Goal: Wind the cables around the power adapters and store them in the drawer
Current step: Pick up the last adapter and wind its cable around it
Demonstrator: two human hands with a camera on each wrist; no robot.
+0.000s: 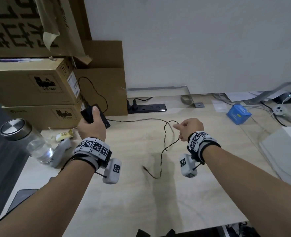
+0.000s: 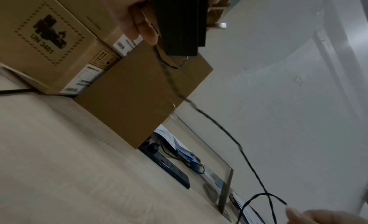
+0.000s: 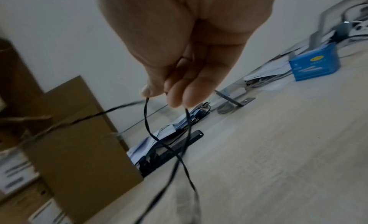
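One black rectangular power adapter is held above the pale wooden desk, close in front of the stacked brown cardboard boxes. The left hand grips it, fingers curled round the body and the thumb lying along its upper face; in the left wrist view the metal plug prongs stick out from the adapter's far side. A thin black cable runs from the adapter across to the right hand, which pinches it between the thumb and curled fingertips, well apart from the left hand. From that pinch two strands drop and cross each other, forming a loop, and the free end trails down onto the desk between the two forearms, ending in a small plug. A second loop of cable rises behind the adapter against the boxes.

Further back, a dark power strip lies along the white wall, with plugs in its left sockets. A blue carton sits to the right near loose papers. A clear bottle with a steel cap stands at the desk's left edge.
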